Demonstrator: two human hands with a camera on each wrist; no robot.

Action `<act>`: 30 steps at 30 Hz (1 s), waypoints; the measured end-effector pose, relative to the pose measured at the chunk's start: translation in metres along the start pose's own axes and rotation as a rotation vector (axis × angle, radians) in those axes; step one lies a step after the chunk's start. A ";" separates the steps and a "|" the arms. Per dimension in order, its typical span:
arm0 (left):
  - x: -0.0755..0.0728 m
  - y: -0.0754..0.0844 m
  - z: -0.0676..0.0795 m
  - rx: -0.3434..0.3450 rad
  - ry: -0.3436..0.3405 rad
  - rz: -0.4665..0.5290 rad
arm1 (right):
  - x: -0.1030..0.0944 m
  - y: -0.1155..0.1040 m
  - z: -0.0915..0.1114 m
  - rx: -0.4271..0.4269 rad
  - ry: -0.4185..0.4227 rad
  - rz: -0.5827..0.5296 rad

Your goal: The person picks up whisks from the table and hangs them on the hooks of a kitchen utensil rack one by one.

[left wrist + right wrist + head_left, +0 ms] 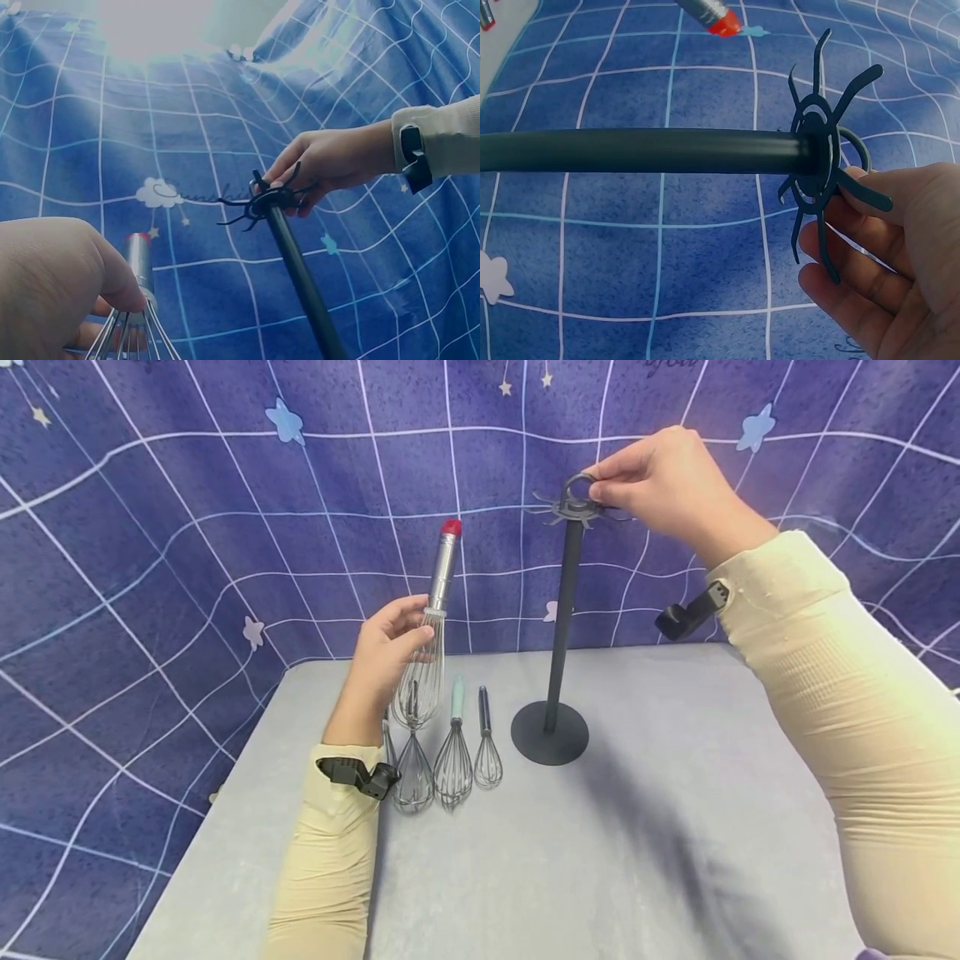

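My left hand [386,647] grips a steel whisk [442,568] at the top of its wires, where they meet the handle. The whisk stands nearly upright in the air, its red-tipped end up and its wire loops down. With thumb and fingers my right hand [671,489] pinches the ring on top of a dark utensil stand [564,618]. Several curved hooks [859,94] spread out below that ring, with nothing hanging on them. The stand's round base [551,735] rests on the table. In the left wrist view the whisk's lower wires run out of the frame.
Left of the stand, several whisks lie on the grey table [637,860]. Among them are a mint-handled whisk [455,752] and a small dark-handled whisk [487,735]; another lies partly behind my left wrist. A blue gridded cloth [315,560] hangs behind the table.
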State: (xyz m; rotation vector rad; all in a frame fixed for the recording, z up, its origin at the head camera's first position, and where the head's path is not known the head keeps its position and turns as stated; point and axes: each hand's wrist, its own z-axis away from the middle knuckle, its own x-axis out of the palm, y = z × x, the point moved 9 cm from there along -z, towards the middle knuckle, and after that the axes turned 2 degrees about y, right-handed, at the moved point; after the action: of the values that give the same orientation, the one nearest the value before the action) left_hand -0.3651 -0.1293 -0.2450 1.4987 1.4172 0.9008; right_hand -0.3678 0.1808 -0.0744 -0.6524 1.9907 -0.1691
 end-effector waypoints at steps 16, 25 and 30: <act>0.022 0.016 0.009 0.091 -0.026 0.012 | 0.000 -0.001 -0.001 -0.028 0.022 0.032; 0.030 0.018 0.012 0.096 -0.052 0.001 | -0.001 -0.003 -0.001 -0.032 0.020 0.049; 0.034 0.019 0.013 0.113 -0.062 0.034 | 0.000 -0.002 0.000 -0.023 0.008 0.054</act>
State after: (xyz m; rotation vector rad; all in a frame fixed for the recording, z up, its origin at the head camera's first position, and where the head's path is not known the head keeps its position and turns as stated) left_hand -0.3430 -0.0966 -0.2342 1.6246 1.4215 0.7992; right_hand -0.3671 0.1796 -0.0733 -0.6132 2.0186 -0.1162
